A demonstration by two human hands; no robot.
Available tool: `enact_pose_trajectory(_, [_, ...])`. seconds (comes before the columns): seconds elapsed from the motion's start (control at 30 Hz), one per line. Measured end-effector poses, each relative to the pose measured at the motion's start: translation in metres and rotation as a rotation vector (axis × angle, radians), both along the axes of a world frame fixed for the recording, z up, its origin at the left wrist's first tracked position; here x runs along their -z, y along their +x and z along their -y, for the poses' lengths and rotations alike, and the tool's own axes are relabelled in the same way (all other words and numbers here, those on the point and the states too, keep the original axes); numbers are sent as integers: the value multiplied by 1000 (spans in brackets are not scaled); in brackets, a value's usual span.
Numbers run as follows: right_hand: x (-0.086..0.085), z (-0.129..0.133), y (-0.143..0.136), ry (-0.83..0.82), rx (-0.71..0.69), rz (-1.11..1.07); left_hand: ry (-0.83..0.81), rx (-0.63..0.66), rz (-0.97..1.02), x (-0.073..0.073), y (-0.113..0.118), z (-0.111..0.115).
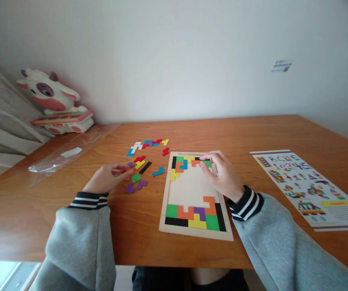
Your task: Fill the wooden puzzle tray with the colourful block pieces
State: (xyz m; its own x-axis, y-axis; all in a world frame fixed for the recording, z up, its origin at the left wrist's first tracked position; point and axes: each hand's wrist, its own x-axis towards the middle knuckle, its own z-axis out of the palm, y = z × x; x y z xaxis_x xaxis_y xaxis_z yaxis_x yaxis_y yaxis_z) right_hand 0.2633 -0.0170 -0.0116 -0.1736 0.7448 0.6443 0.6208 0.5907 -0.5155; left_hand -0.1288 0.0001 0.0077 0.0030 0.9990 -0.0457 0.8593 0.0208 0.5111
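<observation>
The tray (165,194) lies on the desk (137,242) in front of the person, its long axis running away from the body, with coloured pieces set along its far and near ends and its pale base visible between. The loose pieces lie outside it, to its left, between the tray and the left hand (105,178); that hand is much the nearer to them. Its thumb and fingers are drawn close together at an orange piece (129,170); whether they grip it cannot be told. Just right of these fingertips lies a green square (136,178), and beyond it a black bar (145,168), flat, its long axis slanting away and to the right. Two purple pieces (130,188) lie on the near side of the square. The right hand (222,171) is over the tray's far right corner, thumb and forefinger slightly parted at a green piece (206,163); contact is noted as probable, grip undetermined. A printed sheet (309,192) lies right of the tray, well apart from it.
</observation>
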Motion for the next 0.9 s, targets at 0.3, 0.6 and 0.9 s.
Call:
enact_pose_trajectory(0.3, [0, 0, 1, 5, -12, 3, 147, 301, 18, 9, -29, 9])
enact_pose_trajectory(0.6, [-1, -12, 18, 76, 72, 14, 113, 213, 137, 18, -25, 2])
enact_pose_trajectory(0.9, [11, -14, 40, 42, 108, 10, 263, 225, 355, 8, 48, 25])
